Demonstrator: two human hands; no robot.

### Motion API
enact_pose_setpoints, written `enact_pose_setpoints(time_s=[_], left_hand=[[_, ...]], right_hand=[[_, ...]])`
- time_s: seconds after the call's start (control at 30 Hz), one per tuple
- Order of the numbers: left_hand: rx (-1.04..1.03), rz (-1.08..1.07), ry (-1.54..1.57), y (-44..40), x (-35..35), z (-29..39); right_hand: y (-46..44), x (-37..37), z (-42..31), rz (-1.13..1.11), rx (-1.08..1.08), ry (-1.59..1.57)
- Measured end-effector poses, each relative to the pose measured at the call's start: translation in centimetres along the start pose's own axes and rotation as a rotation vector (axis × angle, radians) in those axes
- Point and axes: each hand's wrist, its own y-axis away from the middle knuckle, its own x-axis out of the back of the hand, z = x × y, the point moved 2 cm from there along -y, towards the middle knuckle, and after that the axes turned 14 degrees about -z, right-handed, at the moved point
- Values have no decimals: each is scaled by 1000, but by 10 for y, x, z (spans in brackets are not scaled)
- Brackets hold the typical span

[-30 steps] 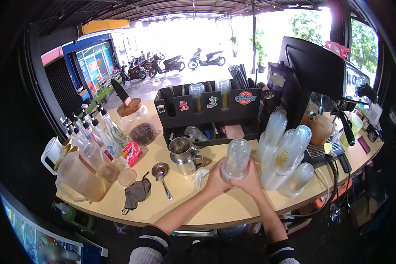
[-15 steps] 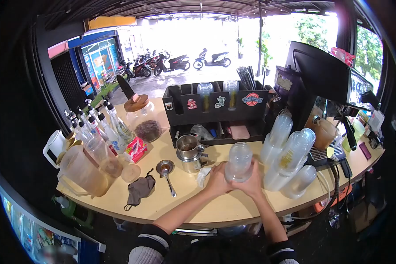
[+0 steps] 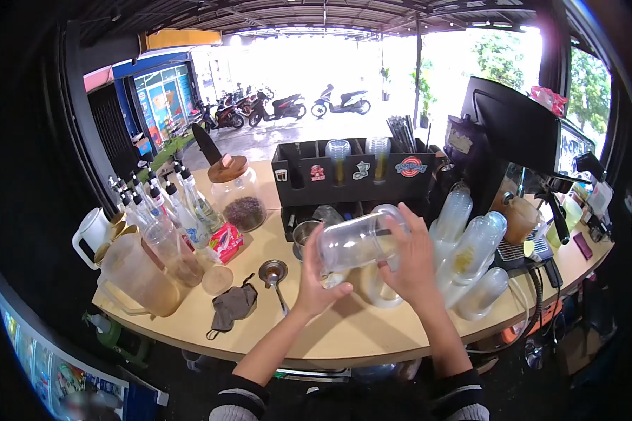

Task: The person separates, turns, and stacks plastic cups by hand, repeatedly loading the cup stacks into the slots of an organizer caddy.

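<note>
A clear plastic cup (image 3: 350, 243) is held up on its side above the counter, between my two hands. My left hand (image 3: 317, 284) grips its left end, thumb pointing to the right. At the other end, the fingers of my right hand (image 3: 412, 261) curve around the cup. Beneath it, another clear piece of plastic ware (image 3: 380, 289) rests on the counter, partly covered by my right hand. A metal cup (image 3: 304, 233) is half hidden behind my left hand. Left of that hand, a spoon (image 3: 277, 290) lies in a small round metal dish (image 3: 272, 269).
Stacks of clear cups (image 3: 468, 252) stand to the right, near a coffee machine (image 3: 523, 245). A black organizer (image 3: 305, 189) lies behind. At left are a plastic pitcher (image 3: 137, 277), pump bottles (image 3: 182, 210), a glass jar (image 3: 242, 207) and a dark cloth mask (image 3: 232, 306).
Both hands were around an upside-down cup standing on the counter. They have risen and moved apart, and the cup between them is now lifted and turned on its side.
</note>
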Motion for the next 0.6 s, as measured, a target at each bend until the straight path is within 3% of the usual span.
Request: enact_pose_setpoints(time_s=[0.07, 0.13, 0.2, 0.23, 0.3, 0.33, 0.4, 0.6], left_hand=[[-66, 68, 34, 0, 15, 18], [116, 47, -46, 4, 29, 19], [102, 39, 20, 10, 43, 21], [67, 39, -17, 15, 51, 19], [28, 23, -28, 25, 66, 12], [29, 29, -26, 30, 73, 8], [4, -49, 13, 39, 82, 8], [29, -23, 84, 65, 107, 4]], right_hand=[[-5, -14, -9, -11, 59, 23], [-10, -21, -23, -21, 123, 44], [-13, -21, -37, -37, 72, -372], [-15, -22, -45, -40, 81, -376], [-19, -28, -54, -5, -51, -788], [-18, -34, -54, -10, -50, -789], [-15, -59, -47, -197, -249, -1401], [-7, -87, -70, -141, -180, -1371]])
